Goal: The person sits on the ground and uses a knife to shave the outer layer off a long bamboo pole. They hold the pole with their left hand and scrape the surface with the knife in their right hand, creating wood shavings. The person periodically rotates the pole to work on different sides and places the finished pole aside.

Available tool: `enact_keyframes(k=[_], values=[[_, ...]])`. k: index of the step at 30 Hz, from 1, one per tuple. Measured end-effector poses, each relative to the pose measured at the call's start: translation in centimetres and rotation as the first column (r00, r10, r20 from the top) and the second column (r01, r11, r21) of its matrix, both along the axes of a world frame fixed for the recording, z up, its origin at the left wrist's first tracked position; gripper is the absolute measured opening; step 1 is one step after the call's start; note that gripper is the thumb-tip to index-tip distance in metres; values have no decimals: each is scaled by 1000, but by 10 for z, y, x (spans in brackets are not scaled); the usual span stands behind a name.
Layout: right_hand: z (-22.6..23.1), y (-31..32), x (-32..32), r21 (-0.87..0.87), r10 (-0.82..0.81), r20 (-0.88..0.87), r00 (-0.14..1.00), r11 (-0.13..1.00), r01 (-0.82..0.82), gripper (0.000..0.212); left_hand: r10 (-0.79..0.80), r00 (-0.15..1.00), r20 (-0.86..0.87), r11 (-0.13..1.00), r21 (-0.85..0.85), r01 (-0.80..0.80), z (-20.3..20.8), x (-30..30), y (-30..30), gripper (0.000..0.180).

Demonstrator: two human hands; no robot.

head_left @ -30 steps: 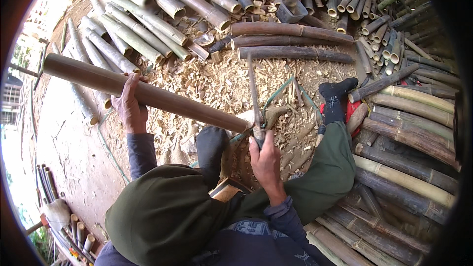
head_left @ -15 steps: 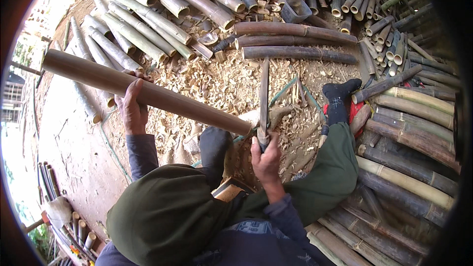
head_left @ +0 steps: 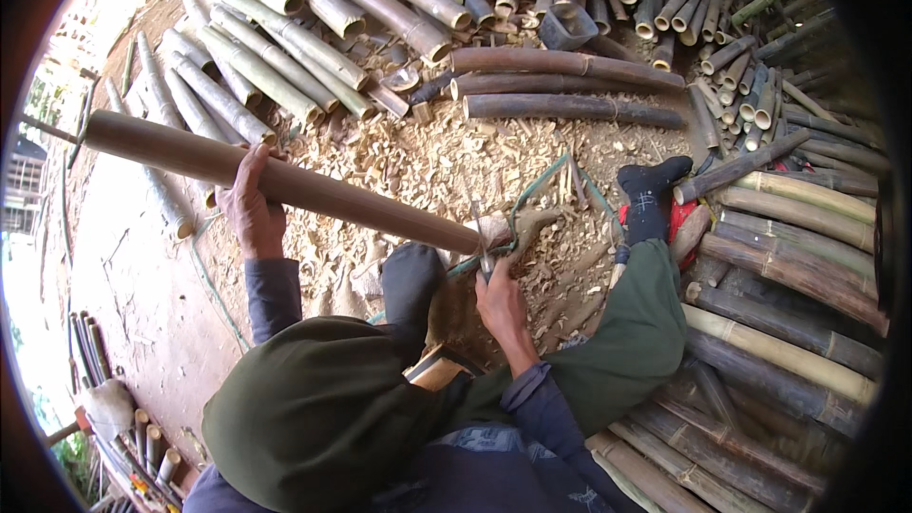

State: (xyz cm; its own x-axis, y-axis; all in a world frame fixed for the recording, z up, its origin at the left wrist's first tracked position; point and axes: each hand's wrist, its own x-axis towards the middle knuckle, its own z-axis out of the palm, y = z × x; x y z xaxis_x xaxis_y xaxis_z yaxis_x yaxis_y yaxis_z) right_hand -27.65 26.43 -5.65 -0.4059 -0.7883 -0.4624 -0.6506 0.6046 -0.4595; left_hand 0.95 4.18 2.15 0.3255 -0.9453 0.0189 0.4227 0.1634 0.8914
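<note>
A long brown bamboo tube [head_left: 351, 206] slants across the middle, its far-left end higher in the picture and its right end near my right hand. My left hand [head_left: 252, 214] is wrapped round it left of its middle. My right hand [head_left: 503, 309] closes on the handle of a long-bladed knife [head_left: 487, 264]. The blade is turned nearly edge-on and looks thin, right at the tube's right end; whether it touches the rim I cannot tell. A pale wood block [head_left: 492, 228] lies beside that end, partly hidden behind the tube and knife.
Pale shavings [head_left: 427, 147] cover the ground. Bamboo poles lie in a stack [head_left: 285, 57] at far left, and three dark tubes [head_left: 570, 109] lie ahead. More bamboo is piled [head_left: 779, 342] at right. My feet in dark socks [head_left: 654, 199] rest among the shavings; a blue plastic container [head_left: 567, 27] stands beyond.
The knife has swung from upright, broad side showing, to nearly edge-on against the tube's right end. My right hand has turned and shifted slightly left; the left keeps its hold.
</note>
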Motion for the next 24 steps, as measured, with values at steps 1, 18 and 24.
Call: enact_keyframes(k=[1,18,24], values=[[4,3,-1,1,34,6,999,999,-34,36,-1,1000,14,1000,10,1,0,5,5,40],[50,-2,2,-213,16,143,990,977,15,33,58,989,-135,994,97,-45,3,16,10,44],[8,15,5,-465,-28,160,987,880,101,38,91,995,45,996,22,-92,6,-1,2,43]])
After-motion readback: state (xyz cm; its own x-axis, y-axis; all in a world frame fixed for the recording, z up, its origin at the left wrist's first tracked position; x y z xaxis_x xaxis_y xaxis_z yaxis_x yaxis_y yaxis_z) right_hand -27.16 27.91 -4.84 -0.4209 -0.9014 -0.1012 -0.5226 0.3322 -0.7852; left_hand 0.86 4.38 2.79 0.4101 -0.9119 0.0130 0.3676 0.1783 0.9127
